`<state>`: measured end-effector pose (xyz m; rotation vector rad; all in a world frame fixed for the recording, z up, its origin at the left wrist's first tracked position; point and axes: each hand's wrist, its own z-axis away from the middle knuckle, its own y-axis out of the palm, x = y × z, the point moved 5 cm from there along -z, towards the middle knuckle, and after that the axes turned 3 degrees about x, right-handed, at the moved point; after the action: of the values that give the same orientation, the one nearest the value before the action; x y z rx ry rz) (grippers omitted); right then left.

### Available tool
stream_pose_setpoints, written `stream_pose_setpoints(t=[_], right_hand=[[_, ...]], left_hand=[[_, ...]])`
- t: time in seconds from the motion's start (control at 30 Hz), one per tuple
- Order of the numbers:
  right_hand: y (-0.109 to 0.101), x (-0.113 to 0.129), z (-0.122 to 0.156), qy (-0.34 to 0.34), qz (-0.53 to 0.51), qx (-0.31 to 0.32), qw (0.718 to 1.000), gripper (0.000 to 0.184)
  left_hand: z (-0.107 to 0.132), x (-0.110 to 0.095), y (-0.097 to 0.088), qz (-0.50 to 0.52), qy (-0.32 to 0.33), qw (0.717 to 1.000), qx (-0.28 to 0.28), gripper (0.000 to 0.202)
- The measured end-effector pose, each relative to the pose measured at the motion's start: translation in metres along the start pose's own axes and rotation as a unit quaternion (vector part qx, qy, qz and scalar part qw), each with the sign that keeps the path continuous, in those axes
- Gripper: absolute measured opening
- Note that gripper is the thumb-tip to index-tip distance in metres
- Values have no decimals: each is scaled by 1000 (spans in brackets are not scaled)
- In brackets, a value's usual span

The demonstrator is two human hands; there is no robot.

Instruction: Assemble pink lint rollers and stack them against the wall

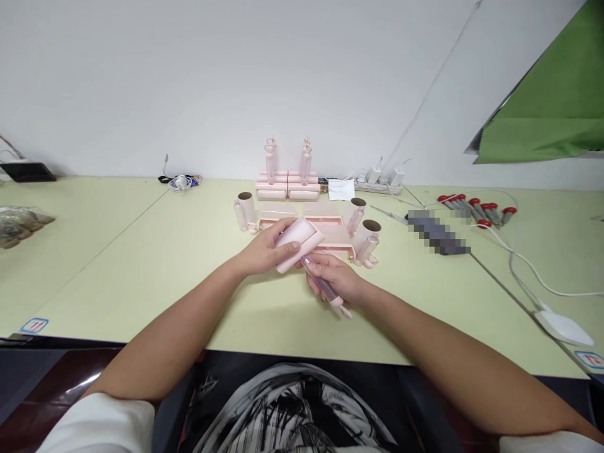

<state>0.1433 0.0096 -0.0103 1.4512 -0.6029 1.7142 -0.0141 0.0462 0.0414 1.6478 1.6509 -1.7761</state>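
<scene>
Above the table's middle, my left hand [267, 253] is closed around a pale pink oblong case [293, 244] with a seam along it. My right hand [343, 280] grips a slim see-through pink tube [324, 286] with a pink cap and a small loop at its lower end. The tube's upper end meets or lies very near the case's lower edge; I cannot tell if they touch. Just beyond my hands lie opened pink cases [336, 249]. White rolls with brown cores, such as this roll [365, 236], stand beside more clear tubes [368, 246].
Against the wall, finished-looking pink cases [303, 190] are stacked with tubes standing on them. A power strip [377, 187] with chargers is right of these. Several red-capped tools [474, 206], a pixelated dark object [436, 233] and white cables lie right. A plastic bag [21, 226] lies left.
</scene>
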Motion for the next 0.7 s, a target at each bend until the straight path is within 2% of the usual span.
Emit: stream_pose_setpoints(t=[0.1,0.23,0.37,0.53,0.6,0.7], right_hand=[[-2,-4,-2,1,-12,-21,1000,49],[-2,-7,-4,0,-32,-29,999,45],[0,-9,-5,-2,-52,-17,999,45],[2,-11,-5,-4,-65,22,998,45],[3,-10,-5,-11,-69,36,997,46],[4,-7,-4,-29,-64,43,997,47]], left_hand=[[0,-4,-4,-56,2,998,-12,62],[2,-10,-4,-165,25,985,42,81],[3,-6,-7,-211,16,976,49,78],[4,6,-22,-189,-27,982,13,75],[4,10,-33,-154,-48,987,-24,70],[4,10,-47,-50,-62,992,-95,51]])
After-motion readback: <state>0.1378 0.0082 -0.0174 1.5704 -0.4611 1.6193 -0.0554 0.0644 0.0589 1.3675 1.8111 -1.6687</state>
